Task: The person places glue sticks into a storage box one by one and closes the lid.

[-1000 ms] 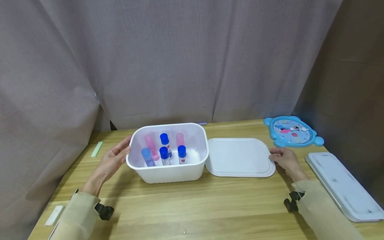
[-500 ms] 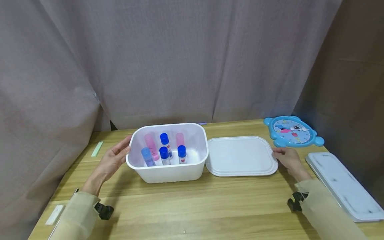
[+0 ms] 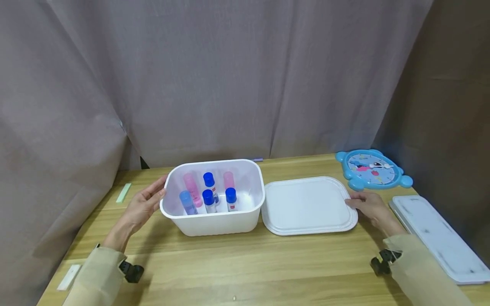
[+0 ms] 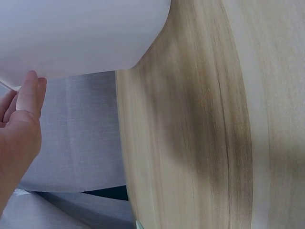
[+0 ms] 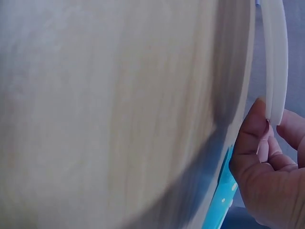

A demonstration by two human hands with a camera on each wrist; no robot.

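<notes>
A white plastic bin [image 3: 216,224] stands on the table, holding several small bottles with blue caps [image 3: 208,179] or pink bodies [image 3: 191,185]. My left hand [image 3: 139,209] rests against the bin's left end, its fingers fairly straight on the outer wall; in the left wrist view the fingertips touch the wall near the rim. Right beside the bin lies a white lid [image 3: 308,206] with rounded corners. Its right edge is pinched between thumb and fingers of my right hand [image 3: 369,209]. In the right wrist view the lid edge [image 5: 276,62] sits between thumb and finger, off the tabletop.
A blue cartoon clock [image 3: 371,168] lies at the back right. Along the right side is a long white case [image 3: 436,238]. Pale strips [image 3: 123,192] lie at the left, and a purple pen-like item [image 3: 257,160] by the grey curtain [image 3: 199,80].
My right hand has shifted slightly right and towards me, and the lid has moved and turned with it. The left hand stays at the bin. The whole head view has dipped a little.
</notes>
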